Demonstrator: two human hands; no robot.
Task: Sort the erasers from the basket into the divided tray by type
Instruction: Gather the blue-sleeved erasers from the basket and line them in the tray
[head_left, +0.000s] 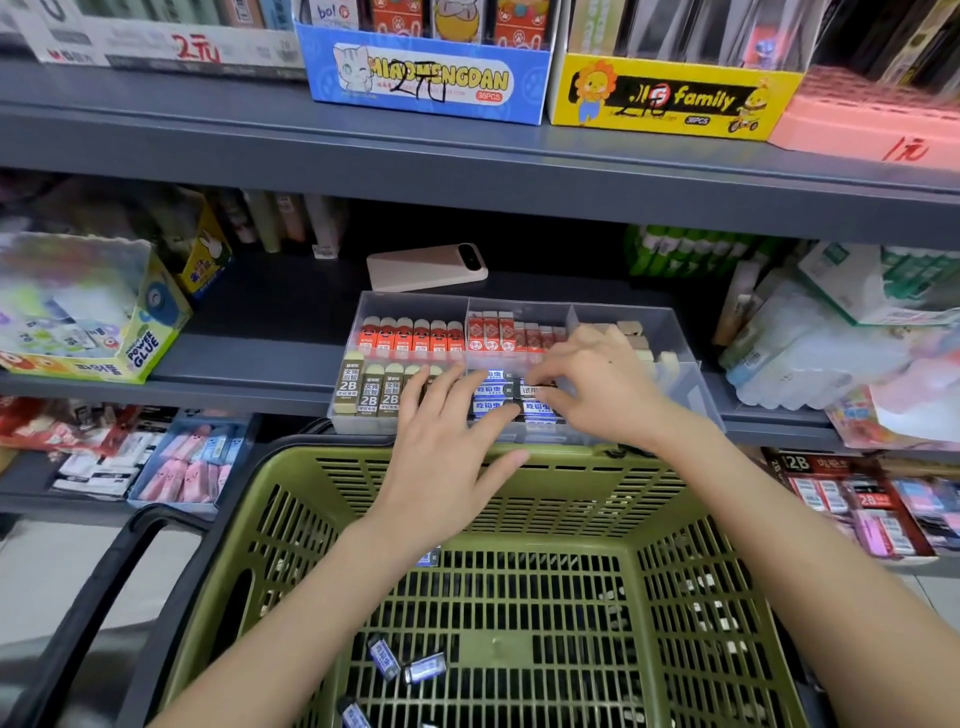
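A clear divided tray (691, 374) sits on the middle shelf. Its compartments hold red erasers (410, 335), red-and-white erasers (493, 332), beige erasers (631, 332), olive 2B erasers (369, 392) and blue-and-white erasers (491, 400). My left hand (447, 441) lies flat, its fingers straight on the blue-and-white and olive erasers. My right hand (592, 387) has curled fingers pinching a blue-and-white eraser (532, 391) in the front middle compartment. A green basket (467, 587) below holds a few blue-and-white erasers (405, 662).
A pink phone-like device (426, 267) lies behind the tray. A glue box (93, 312) stands on the left, with packaged goods (831, 332) on the right. Display boxes fill the upper shelf (467, 150). The basket's black handle (104, 597) hangs at the left.
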